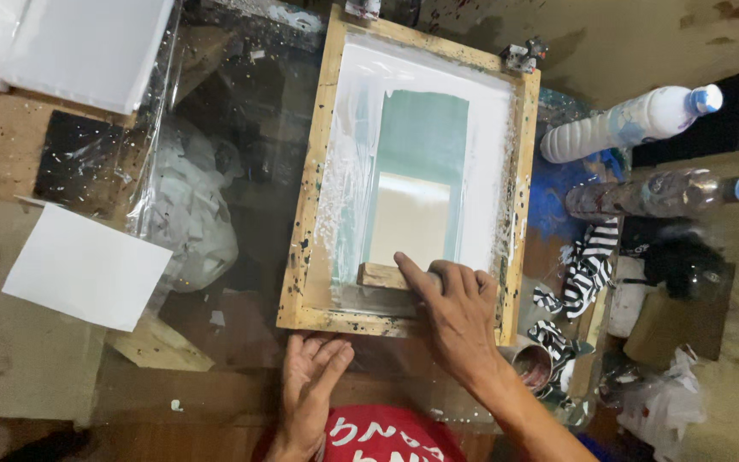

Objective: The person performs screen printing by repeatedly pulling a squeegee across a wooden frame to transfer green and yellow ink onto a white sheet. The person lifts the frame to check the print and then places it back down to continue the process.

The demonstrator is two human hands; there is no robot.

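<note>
A wooden-framed printing screen (318,162) lies flat on a glass-topped table, its mesh smeared with white ink around a greenish rectangular patch (421,137). My right hand (455,312) grips a wooden squeegee (380,275) near the frame's near edge, inside the screen. Resting flat against the near rail of the frame, my left hand (311,381) has its fingers together and holds nothing.
A white sheet (87,265) lies at left, white boards (70,43) at the top left. Two plastic bottles (635,120) (660,192) lie at right beside a striped cloth (588,265). A small can (534,364) stands near my right wrist. Crumpled plastic shows under the glass (190,205).
</note>
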